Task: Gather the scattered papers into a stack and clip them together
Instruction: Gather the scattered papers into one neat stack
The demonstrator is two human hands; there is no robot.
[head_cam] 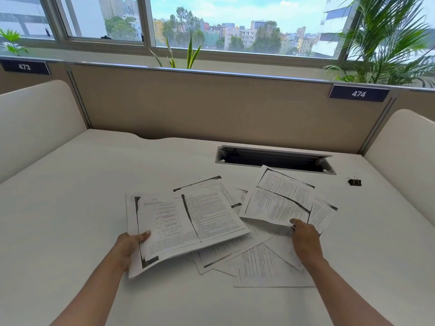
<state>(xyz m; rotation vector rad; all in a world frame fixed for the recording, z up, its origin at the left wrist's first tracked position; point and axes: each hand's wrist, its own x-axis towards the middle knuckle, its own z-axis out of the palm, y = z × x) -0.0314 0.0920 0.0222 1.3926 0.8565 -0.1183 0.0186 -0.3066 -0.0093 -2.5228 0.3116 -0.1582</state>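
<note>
Your left hand [128,247] grips a small bundle of white printed paper sheets [188,222]. Its fingers [144,236] are clamped on the near left edge, thumb on top, and the bundle sags away from them. Your right hand [304,241] pinches the near corner of another printed sheet [277,203], raised off the white surface [70,208]. More loose sheets [259,264] lie fanned beneath and between both sets of fingers. The paper looks light, limp and slick, and probably creases easily, so take it by the edges, not the middles. The small black metal binder clip [354,181] sits beyond your right fingers, well apart.
</note>
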